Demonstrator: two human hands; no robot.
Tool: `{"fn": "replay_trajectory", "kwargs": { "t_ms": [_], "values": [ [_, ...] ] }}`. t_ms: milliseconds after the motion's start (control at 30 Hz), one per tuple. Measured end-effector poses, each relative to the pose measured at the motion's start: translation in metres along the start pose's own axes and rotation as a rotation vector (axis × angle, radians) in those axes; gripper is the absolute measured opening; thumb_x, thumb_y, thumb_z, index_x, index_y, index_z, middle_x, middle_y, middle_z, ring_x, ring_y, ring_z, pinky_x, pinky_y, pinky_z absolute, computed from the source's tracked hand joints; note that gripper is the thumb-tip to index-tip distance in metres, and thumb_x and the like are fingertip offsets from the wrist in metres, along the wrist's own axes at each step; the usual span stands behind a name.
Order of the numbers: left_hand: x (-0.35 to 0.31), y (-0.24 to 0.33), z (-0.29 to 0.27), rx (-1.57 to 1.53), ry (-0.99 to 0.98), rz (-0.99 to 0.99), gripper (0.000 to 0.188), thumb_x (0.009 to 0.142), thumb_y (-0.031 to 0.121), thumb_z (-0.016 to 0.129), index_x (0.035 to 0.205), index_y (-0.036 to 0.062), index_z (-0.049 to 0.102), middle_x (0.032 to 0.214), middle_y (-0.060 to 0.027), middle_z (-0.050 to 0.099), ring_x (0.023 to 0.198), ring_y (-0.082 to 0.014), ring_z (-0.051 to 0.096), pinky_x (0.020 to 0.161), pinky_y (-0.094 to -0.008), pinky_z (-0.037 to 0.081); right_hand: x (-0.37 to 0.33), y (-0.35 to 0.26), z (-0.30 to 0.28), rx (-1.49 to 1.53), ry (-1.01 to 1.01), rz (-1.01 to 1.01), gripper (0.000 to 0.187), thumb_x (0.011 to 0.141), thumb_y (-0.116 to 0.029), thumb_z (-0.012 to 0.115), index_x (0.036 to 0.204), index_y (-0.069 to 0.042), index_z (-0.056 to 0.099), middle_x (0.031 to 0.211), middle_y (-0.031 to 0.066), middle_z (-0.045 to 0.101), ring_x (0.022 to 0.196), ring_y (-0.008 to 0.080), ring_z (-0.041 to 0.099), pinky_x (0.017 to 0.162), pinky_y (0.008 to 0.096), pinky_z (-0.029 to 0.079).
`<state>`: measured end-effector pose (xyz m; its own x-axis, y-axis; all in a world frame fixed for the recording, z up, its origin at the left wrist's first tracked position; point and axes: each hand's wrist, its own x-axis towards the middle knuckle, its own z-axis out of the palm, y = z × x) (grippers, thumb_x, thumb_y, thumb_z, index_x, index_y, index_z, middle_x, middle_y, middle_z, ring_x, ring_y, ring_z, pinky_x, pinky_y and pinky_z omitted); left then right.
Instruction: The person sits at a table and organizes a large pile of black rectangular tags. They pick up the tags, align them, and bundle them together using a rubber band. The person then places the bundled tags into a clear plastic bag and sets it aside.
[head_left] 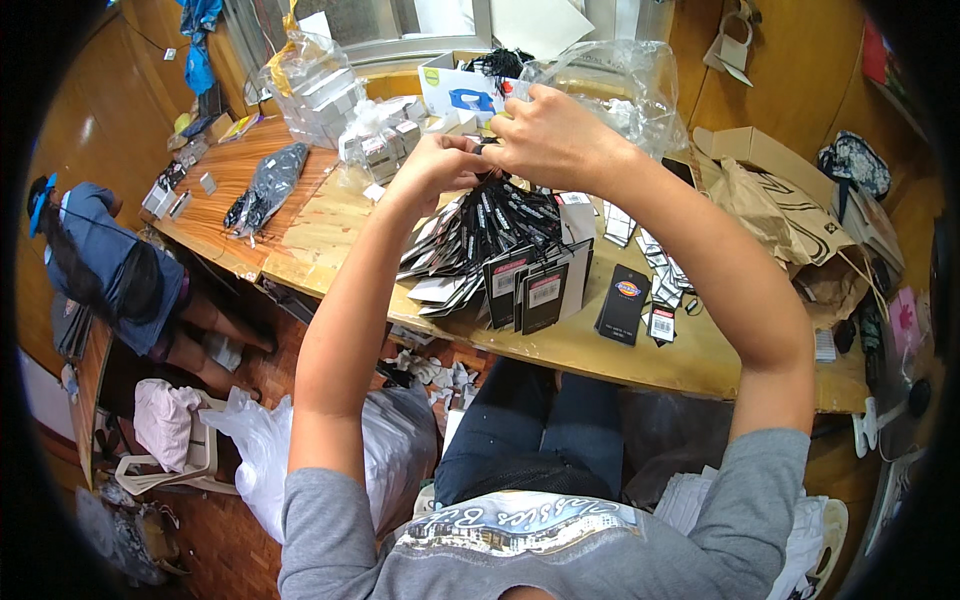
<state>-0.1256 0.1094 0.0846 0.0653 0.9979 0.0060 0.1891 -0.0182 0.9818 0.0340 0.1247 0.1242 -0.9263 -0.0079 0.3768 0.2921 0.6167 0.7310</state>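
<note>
A thick bundle of black and white hang tags [490, 225] hangs and fans out by its black strings over the table's near part. My left hand [437, 170] is closed at the top of the strings, thumb and fingers pinched together. Beside it, my right hand [545, 138] is also closed, with its fingertips meeting the left's at the gathered strings. Exactly what lies between the fingertips is hidden. Right of the bundle, a single black hang tag [622, 305] lies flat, next to scattered small white labels [660, 275].
A white box [450, 90] with black strings stands behind my hands. Clear bags of small boxes [320, 95] are at back left, brown paper bags [790, 215] at right. A large plastic bag [390, 450] sits below the table [700, 365]. Another person [110, 260] bends at far left.
</note>
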Motion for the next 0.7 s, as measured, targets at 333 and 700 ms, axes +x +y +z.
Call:
{"fn": "replay_trajectory", "kwargs": {
  "t_ms": [333, 700],
  "values": [
    [-0.001, -0.021, -0.006, -0.419, 0.038, 0.231, 0.018, 0.071, 0.004, 0.056, 0.089, 0.0004, 0.053, 0.08, -0.0058, 0.058, 0.074, -0.0125, 0.056, 0.063, -0.0223, 0.047, -0.032, 0.005, 0.01, 0.269, -0.236, 0.275, 0.012, 0.067, -0.024, 0.056, 0.07, -0.013, 0.055, 0.065, 0.0031, 0.053, 0.062, 0.0195, 0.055, 0.051, 0.0306, 0.042],
    [0.007, -0.038, 0.013, -0.959, -0.074, 0.421, 0.028, 0.078, 0.012, 0.049, 0.101, -0.004, 0.046, 0.098, -0.0126, 0.053, 0.082, -0.0179, 0.051, 0.078, -0.0269, 0.04, -0.044, -0.008, 0.015, 0.353, -0.106, 0.469, 0.01, 0.068, -0.019, 0.054, 0.074, -0.011, 0.053, 0.072, 0.0033, 0.049, 0.065, 0.0208, 0.054, 0.054, 0.032, 0.043]
  ]
}}
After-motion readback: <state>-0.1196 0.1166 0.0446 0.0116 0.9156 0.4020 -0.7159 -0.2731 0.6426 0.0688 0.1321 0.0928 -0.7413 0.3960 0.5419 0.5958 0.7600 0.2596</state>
